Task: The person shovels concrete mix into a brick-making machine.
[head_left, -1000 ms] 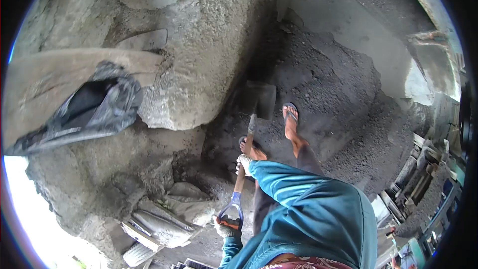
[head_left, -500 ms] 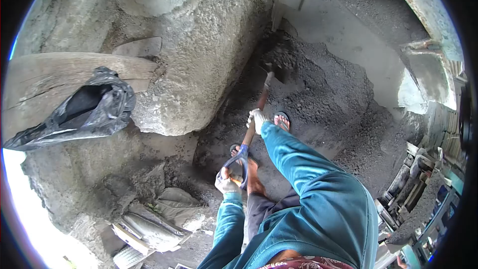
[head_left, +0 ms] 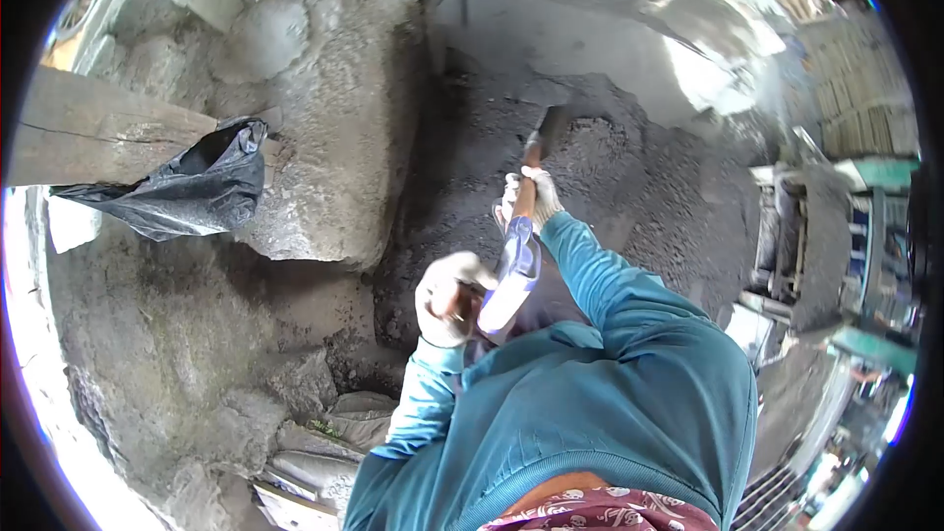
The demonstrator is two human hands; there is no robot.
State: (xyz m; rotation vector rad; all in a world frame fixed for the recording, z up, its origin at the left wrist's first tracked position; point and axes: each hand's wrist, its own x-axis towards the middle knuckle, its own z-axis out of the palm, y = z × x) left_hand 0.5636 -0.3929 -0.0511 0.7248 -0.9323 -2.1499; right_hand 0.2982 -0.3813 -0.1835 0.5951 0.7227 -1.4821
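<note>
Both my hands wear pale gloves and hold a shovel. My left hand is wrapped round its blue D-shaped grip, close in front of my body. Farther down the wooden shaft, my right hand is closed around it. The shovel points away from me, its blade end over a heap of dark, gritty material. Part of the blade blends into the dark heap. My sandalled foot shows just left of the shaft.
A large rough concrete block stands to the left of the heap. Beside it, a black plastic bag hangs by a wooden beam. A grey slab lies behind the heap. Stacked wood pieces stand at the right.
The shovel's grip has risen toward my body and right, with both hands still on it. My view has turned, and the block and bag appear farther left.
</note>
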